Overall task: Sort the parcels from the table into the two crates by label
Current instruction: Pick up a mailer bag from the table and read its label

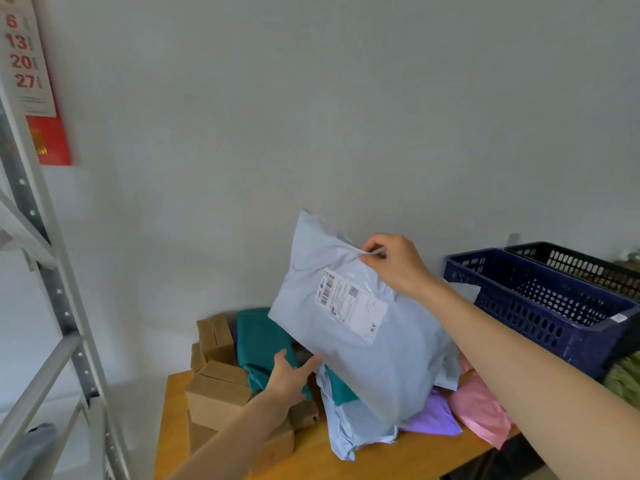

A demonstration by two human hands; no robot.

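Both our hands are on the pale blue parcel (360,341): our right hand (394,263) pinches a fold of plastic near its top edge, and our left hand (289,374) has its fingers spread loosely against the lower left corner, supporting it without closing around anything. We hold the parcel tilted, lifted above the pile, with its white shipping label (351,303) facing us; the print is too small to read. Beneath it on the tabletop (381,459) lie another pale blue mailer (353,434), a teal bag (259,341), a purple bag (434,415) and a pink bag (481,410), overlapping one another. Just left of these sits a stack of brown cardboard boxes (216,400). To our right stands a dark blue crate (540,306), with a black crate (581,263) touching its far side. At far left we see a grey metal shelf frame (55,289) and a wall calendar (26,60).
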